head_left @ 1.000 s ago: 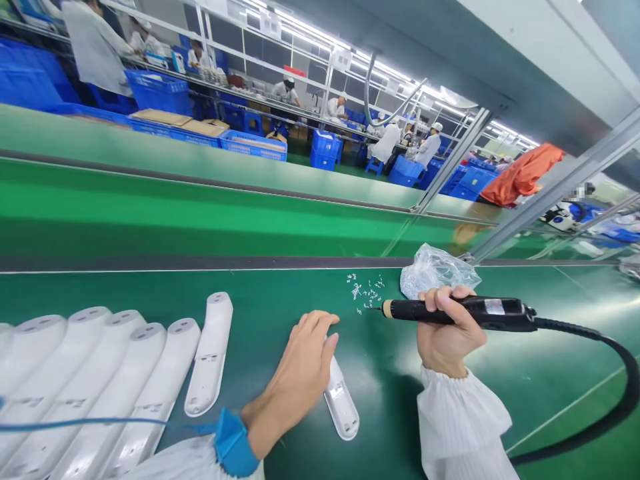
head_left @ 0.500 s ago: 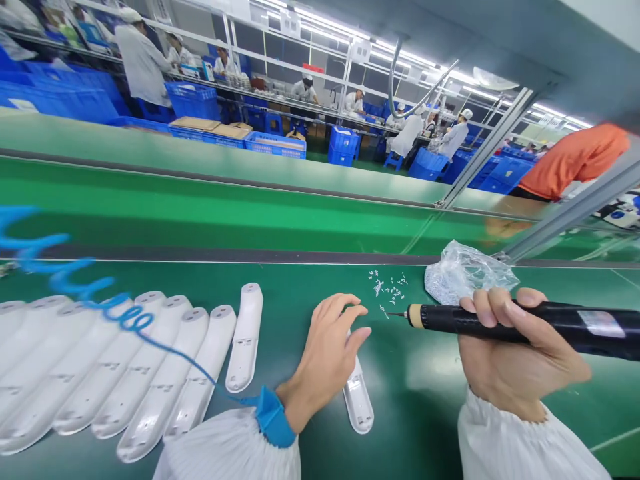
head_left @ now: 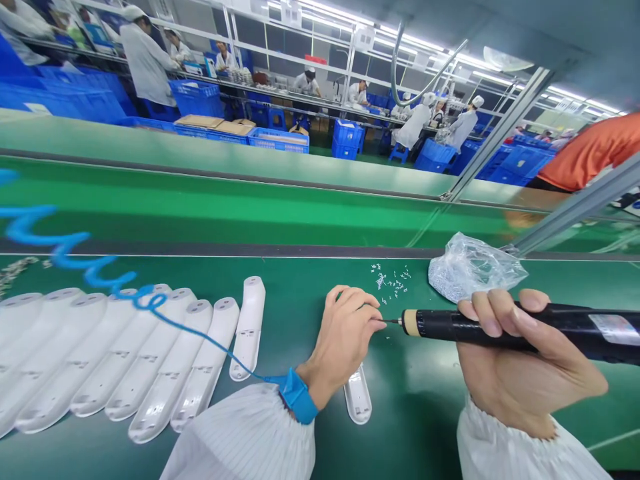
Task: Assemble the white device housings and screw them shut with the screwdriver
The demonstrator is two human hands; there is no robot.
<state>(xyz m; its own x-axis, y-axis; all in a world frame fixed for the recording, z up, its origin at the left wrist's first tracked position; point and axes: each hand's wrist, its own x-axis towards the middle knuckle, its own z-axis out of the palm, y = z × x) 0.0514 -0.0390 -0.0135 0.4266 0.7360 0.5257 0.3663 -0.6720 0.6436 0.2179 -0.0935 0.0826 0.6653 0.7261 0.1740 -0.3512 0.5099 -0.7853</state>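
Observation:
My right hand (head_left: 520,360) is wrapped round a black electric screwdriver (head_left: 465,325), its thin bit pointing left. My left hand (head_left: 345,333), with a blue wrist strap (head_left: 299,396) at its cuff, is closed in a pinch at the tip of the bit. Whatever lies between those fingertips is too small to make out. Partly hidden under the left hand is a white plastic handset shell (head_left: 358,399), lying on the green table. Small loose screws (head_left: 393,280) are scattered just beyond the fingers.
A clear plastic bag (head_left: 473,267) of small parts lies behind the screwdriver. Several white shells (head_left: 165,373) are lined up at left, one shell (head_left: 249,327) apart from them. A coiled blue cord (head_left: 100,267) hangs across the left side. A metal post (head_left: 500,133) rises at right.
My left hand has moved slightly right, and its spread fingers have closed at the screwdriver's tip. The screwdriver has shifted a little left in view, still in my right hand.

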